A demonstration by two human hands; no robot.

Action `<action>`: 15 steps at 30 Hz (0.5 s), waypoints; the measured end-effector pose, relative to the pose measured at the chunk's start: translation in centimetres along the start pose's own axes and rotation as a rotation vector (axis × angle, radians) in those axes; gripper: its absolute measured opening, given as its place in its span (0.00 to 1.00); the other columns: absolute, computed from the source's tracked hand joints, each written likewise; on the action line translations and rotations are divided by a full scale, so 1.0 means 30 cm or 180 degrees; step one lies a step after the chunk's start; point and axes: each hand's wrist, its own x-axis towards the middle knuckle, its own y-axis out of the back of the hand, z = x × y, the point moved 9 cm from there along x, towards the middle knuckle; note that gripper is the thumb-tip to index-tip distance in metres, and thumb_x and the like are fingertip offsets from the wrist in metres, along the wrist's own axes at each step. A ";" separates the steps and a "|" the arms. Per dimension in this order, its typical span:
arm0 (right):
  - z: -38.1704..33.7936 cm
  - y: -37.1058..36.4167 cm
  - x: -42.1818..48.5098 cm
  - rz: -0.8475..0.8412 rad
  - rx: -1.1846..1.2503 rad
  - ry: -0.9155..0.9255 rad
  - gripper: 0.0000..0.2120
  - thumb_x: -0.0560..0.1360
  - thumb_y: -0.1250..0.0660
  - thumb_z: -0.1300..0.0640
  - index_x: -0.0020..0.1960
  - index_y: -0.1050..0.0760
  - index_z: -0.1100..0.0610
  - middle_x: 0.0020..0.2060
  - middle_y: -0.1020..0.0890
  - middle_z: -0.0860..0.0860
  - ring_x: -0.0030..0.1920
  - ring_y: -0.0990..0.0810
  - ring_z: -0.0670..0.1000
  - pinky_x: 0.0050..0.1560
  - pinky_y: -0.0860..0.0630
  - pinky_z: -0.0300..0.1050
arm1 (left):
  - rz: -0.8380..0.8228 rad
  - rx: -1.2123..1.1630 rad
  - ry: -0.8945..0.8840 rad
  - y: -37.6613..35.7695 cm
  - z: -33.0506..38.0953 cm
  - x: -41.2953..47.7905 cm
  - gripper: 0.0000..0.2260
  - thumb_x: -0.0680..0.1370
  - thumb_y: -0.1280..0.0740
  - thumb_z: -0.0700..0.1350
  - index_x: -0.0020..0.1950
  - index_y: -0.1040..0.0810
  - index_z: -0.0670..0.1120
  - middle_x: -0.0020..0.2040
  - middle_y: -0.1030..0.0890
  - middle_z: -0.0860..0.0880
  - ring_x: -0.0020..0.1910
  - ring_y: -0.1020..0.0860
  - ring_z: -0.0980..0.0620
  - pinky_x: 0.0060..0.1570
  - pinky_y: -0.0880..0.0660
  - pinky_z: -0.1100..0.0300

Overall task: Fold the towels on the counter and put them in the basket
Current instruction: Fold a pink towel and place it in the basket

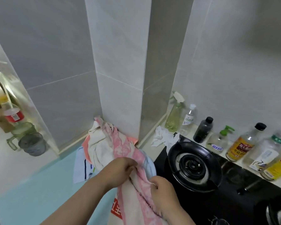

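In the corner where the pale blue surface (39, 192) meets a tiled column (120, 78), several towels lie heaped against the wall. A cream towel (99, 146) sits on top to the left, over an orange cloth (85, 142) and a white towel with a dark blue stripe (81, 169) that spreads flat on the surface. A light blue towel (150, 165) shows at the heap's right edge, next to the hob.

A pink towel (128, 150) with a cream pattern runs from the top of the heap down towards the person, and both hands hold it. The left hand (120, 169) has its fingers curled, pinching a fold of the towel near the light blue one. The right hand (162, 190) is just beside it and nearer the person, its fingers closed round the towel's edge. Below the hands the towel hangs on out of the bottom of the view, with red printed characters on its cream side.

To the right stands a black gas hob (234, 192) with a round burner (193, 166). Crumpled white paper (162, 137) lies behind it. Along the wall beyond stands a row of bottles: a yellowish spray bottle (173, 117), a clear bottle (189, 117), a dark bottle (203, 130), a green-topped pump bottle (221, 138) and a black-capped sauce bottle (243, 143).

Far left, near the other wall, are a green see-through jug (21, 132), a grey cup (32, 144) and a red-and-white tub (13, 115).
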 end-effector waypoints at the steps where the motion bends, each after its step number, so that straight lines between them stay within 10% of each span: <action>1: -0.011 0.018 0.003 0.0012 0.0020 0.0108 0.17 0.74 0.41 0.63 0.33 0.32 0.44 0.37 0.28 0.45 0.37 0.28 0.45 0.38 0.32 0.34 | -0.0091 0.0082 -0.0198 -0.017 0.018 0.042 0.16 0.80 0.41 0.41 0.66 0.24 0.52 0.64 0.22 0.54 0.62 0.25 0.55 0.61 0.31 0.67; 5: -0.098 0.123 0.007 0.0261 -0.0004 0.0688 0.13 0.75 0.43 0.59 0.47 0.24 0.44 0.43 0.30 0.41 0.43 0.25 0.43 0.42 0.29 0.32 | -0.0843 0.0976 -0.1079 -0.120 0.084 0.185 0.23 0.73 0.39 0.35 0.64 0.24 0.54 0.73 0.31 0.51 0.71 0.34 0.48 0.67 0.33 0.52; 8: -0.152 0.202 0.002 0.0493 -0.0124 0.0926 0.12 0.76 0.43 0.55 0.53 0.27 0.41 0.44 0.29 0.39 0.43 0.24 0.42 0.44 0.26 0.35 | -0.1011 0.1509 -0.1336 -0.122 0.132 0.229 0.07 0.69 0.38 0.39 0.34 0.28 0.50 0.39 0.23 0.54 0.52 0.23 0.46 0.51 0.28 0.55; 15: -0.268 0.295 -0.004 0.0404 -0.0397 0.0625 0.07 0.79 0.37 0.50 0.52 0.21 0.44 0.43 0.23 0.40 0.46 0.24 0.39 0.49 0.27 0.34 | -0.0253 0.2065 -0.1749 0.168 0.101 0.218 0.08 0.71 0.40 0.52 0.35 0.30 0.50 0.37 0.20 0.48 0.38 0.25 0.47 0.44 0.36 0.59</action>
